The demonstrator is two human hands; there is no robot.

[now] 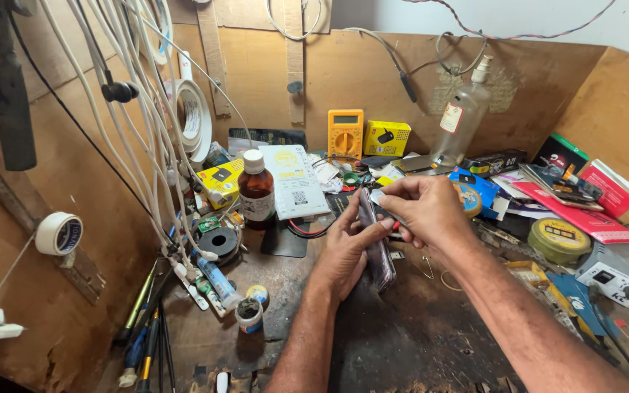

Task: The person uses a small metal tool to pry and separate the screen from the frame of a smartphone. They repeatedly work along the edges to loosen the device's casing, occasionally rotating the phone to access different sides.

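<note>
Dark and glossy, one phone (377,251) stands on edge above the middle of the workbench (416,342), clasped in my left hand (347,247), fingers wrapped round its back. My right hand (424,207) pinches one thin flat metal blade (378,196) against the phone's upper edge. Behind, along the back edge, I count one brown bottle (256,189) with a white cap, one white box (294,180), one yellow multimeter (346,133), one yellow box (387,137) and one clear plastic bottle (463,116). One round green tin (560,239) sits toward the right edge, one small jar (249,315) near the left. Bare dark surface lies at the front edge, beneath my forearms; every other side is crowded.
</note>
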